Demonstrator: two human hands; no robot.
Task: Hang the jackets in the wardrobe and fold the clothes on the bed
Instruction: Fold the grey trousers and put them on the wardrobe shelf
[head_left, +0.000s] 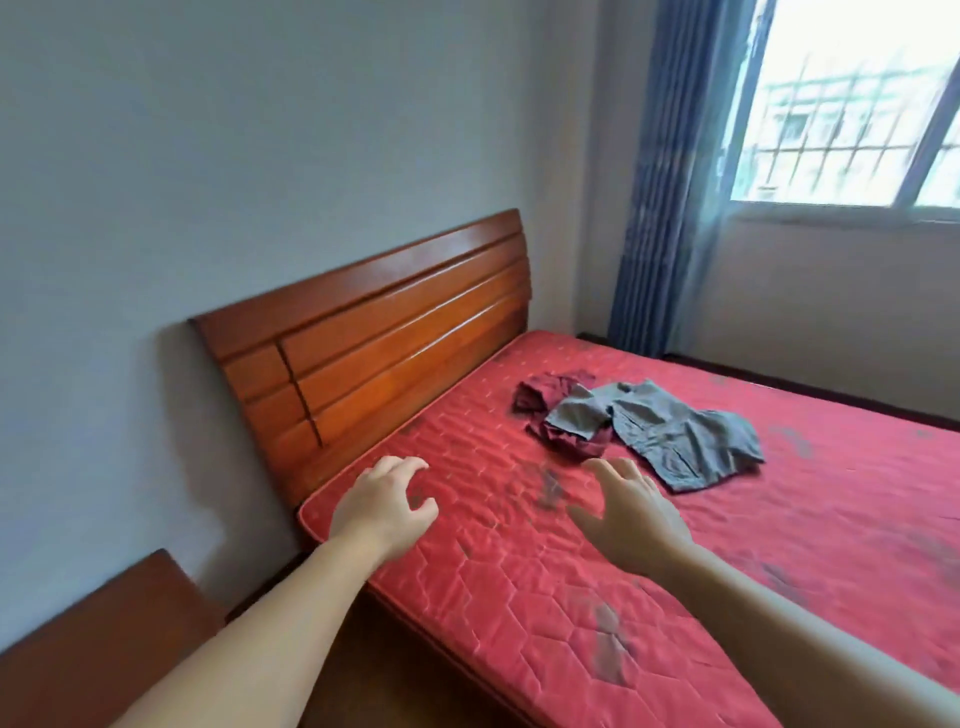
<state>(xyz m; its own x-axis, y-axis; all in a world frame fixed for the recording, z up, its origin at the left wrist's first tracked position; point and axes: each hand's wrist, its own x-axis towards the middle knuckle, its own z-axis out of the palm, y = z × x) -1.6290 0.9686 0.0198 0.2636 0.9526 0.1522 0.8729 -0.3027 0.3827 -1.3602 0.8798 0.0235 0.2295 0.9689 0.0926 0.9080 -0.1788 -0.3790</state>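
A grey short-sleeved shirt lies crumpled on the red quilted mattress, partly over a dark red garment near the headboard. My left hand hovers over the mattress corner with its fingers loosely curled, holding nothing. My right hand is stretched out toward the grey shirt, fingers spread, a short way short of its near edge. Neither hand touches the clothes.
A wooden headboard stands against the grey wall at left. A wooden bedside piece sits at lower left. A blue curtain hangs beside a barred window at the far right. No wardrobe is in view.
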